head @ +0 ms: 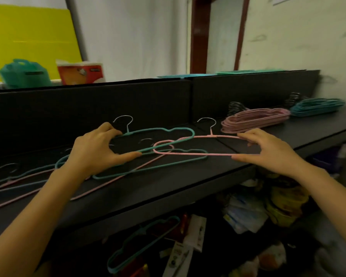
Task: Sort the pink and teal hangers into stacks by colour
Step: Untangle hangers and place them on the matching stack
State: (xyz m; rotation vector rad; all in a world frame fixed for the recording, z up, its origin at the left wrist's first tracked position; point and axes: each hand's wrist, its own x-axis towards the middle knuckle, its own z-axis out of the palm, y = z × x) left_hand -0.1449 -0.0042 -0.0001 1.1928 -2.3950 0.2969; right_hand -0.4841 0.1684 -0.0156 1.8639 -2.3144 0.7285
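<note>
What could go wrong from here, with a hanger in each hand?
The pink wire hanger in the right hand crosses the teal wire hanger in the left hand; pulling apart may snag them. A snag could drag the loose hangers beneath off the black shelf; a stray teal hanger already lies below.

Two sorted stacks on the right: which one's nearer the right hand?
The pink stack: it lies just beyond the right hand, while the teal stack sits farther right along the shelf.
</note>
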